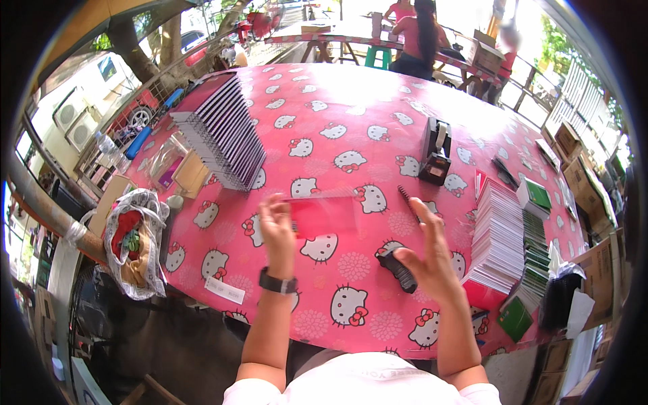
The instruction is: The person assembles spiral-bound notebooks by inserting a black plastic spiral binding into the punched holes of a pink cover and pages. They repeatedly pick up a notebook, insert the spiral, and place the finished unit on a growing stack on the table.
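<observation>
Both hands hold red sheet above table.

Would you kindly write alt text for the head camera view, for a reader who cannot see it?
A person's left hand and right hand hold a clear plastic sleeve above a table with a pink cartoon-cat cloth. A black comb-like tool lies at the right hand, fanned dark booklets at the left, a tape dispenser behind, and stacked white cards at the right.

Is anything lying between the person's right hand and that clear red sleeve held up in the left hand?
Nothing visible does. The left hand holds the clear red sleeve above the tablecloth; the right hand is beside its right edge. The black comb lies under the right hand.
</observation>
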The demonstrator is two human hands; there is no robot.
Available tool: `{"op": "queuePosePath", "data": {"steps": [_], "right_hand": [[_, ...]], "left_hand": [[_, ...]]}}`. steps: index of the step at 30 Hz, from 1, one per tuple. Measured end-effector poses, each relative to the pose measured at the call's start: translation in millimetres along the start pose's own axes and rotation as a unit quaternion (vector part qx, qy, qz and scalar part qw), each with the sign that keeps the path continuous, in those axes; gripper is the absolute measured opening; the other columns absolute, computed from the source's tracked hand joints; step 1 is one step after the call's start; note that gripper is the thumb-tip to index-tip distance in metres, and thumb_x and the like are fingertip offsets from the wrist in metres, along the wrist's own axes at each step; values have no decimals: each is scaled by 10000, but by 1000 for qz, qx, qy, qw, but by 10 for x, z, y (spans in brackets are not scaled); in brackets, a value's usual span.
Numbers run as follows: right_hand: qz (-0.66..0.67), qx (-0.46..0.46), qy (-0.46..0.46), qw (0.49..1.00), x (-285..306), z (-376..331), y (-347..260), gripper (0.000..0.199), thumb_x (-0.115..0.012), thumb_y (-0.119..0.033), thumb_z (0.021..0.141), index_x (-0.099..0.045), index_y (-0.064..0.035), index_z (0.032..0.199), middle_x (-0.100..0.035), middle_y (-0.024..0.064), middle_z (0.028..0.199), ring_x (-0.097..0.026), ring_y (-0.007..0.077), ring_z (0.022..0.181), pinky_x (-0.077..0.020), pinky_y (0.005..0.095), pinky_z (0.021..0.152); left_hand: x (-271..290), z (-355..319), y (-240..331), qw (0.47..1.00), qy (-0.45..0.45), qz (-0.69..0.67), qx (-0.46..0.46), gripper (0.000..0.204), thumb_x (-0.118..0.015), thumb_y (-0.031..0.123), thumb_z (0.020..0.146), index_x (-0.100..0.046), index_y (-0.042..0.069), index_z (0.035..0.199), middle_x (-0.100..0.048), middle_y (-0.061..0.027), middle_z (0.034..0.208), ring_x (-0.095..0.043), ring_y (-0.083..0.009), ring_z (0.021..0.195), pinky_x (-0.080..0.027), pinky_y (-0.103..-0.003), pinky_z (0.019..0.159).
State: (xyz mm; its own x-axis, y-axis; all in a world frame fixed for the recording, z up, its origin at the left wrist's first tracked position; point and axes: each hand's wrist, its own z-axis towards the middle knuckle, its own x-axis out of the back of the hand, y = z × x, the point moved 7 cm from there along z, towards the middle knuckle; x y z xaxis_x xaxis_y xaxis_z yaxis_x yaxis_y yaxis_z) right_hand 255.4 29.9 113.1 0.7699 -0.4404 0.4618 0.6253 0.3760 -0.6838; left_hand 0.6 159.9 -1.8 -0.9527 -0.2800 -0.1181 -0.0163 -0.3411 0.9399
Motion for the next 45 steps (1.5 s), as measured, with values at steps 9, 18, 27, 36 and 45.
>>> {"op": "queuePosePath", "data": {"steps": [9, 18, 27, 36, 45], "right_hand": [[-289, -115, -36, 950, 1404, -716, 540, 385, -757, -79, 652, -641, -55, 1018, -623, 100, 1075, -536, 280, 1023, -416, 396, 908], [-325, -36, 44, 944, 1603, -1147, 1138, 192, -741, -58, 656, -649, -70, 824, -635, 29, 917, -563, 237, 922, -403, 388, 858], [-317, -2, 69, 946, 1612, -1138, 1089, 227, -772, -109, 633, -626, -71, 802, -630, 36, 820, -576, 235, 860, -413, 364, 827], [-164, 17, -29, 986, 1051, -829, 268, 217, -752, -84, 668, -595, -74, 818, -607, 54, 760, -601, 250, 773, -480, 360, 706], [244, -179, -48, 952, -81, -998, 653, 190, -680, -184, 856, -614, -52, 976, -621, 27, 866, -580, 111, 787, -459, 283, 712]], "left_hand": [[225, 118, -176, 822, -84, 533, -182, 565, -737, 269, 763, -521, 68, 1245, -368, -182, 1402, -387, -356, 1263, -372, -463, 1017], [-62, 278, -471, 819, -178, 512, -188, 357, -637, 26, 771, -570, 33, 1122, -562, -143, 1214, -488, -309, 1157, -391, -391, 1005], [-642, -569, 408, 902, -257, 287, -197, 368, -695, 162, 792, -594, 70, 1134, -522, -148, 1276, -488, -323, 1177, -384, -429, 1003], [-1235, -1517, 1232, 925, -338, 7, -172, 293, -687, 141, 832, -605, 49, 1098, -575, -143, 1198, -560, -257, 1097, -453, -363, 916], [-503, -1407, 169, 926, -362, -62, 86, 250, -573, -92, 839, -540, 42, 1048, -607, -54, 953, -582, -135, 888, -467, -247, 792]]}}
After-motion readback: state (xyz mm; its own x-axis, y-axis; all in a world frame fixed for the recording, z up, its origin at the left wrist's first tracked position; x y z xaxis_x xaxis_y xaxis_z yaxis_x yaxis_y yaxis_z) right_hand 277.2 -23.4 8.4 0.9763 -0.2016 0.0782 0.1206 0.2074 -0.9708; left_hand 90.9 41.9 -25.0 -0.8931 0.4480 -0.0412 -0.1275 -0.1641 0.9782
